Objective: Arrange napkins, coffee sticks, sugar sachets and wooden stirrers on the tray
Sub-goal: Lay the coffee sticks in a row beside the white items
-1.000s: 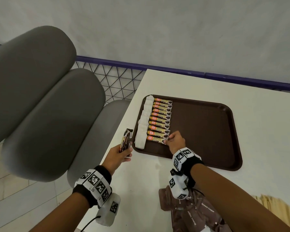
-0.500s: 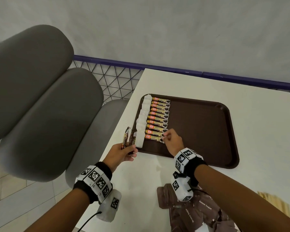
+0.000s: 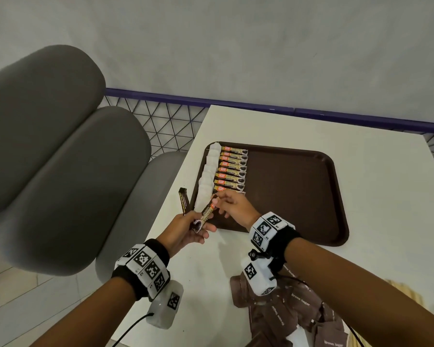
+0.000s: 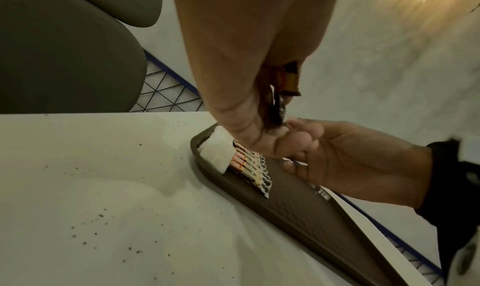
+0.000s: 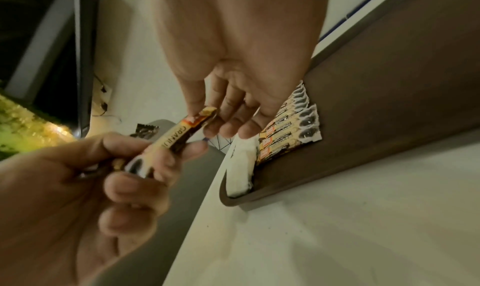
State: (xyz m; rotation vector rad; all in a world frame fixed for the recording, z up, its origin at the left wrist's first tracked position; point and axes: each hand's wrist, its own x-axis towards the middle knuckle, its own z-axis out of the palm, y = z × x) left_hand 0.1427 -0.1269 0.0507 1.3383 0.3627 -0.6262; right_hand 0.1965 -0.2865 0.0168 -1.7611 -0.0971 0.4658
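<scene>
Right at the near-left corner of the brown tray [image 3: 298,196], both hands meet over one coffee stick [image 3: 207,212]. The left hand [image 3: 186,230] has its fingers curled round the lower end of that stick, and a second stick [image 3: 184,204] pokes up out of the same grip, its dark tip pointing away from the person. The right hand [image 3: 232,207] pinches the upper, orange-labelled end between thumb and forefinger [image 5: 193,97], the other fingers loosely bent below (the right wrist view shows the pinch clearly). So the stick spans hand to hand, tilted, above the table edge and just short of the tray.

On the tray, a row of coffee sticks [image 3: 232,171] lies side by side along the left part, each one across the tray's width, and a line of white napkins [image 3: 208,176] runs against the left rim beside them. Nearer the person, brown sugar sachets [image 3: 286,306] sit heaped on the white table [image 3: 373,246], with pale wooden stirrers [image 3: 406,289] at the right edge of view. Grey padded seat cushions [image 3: 60,159] fill the left.
</scene>
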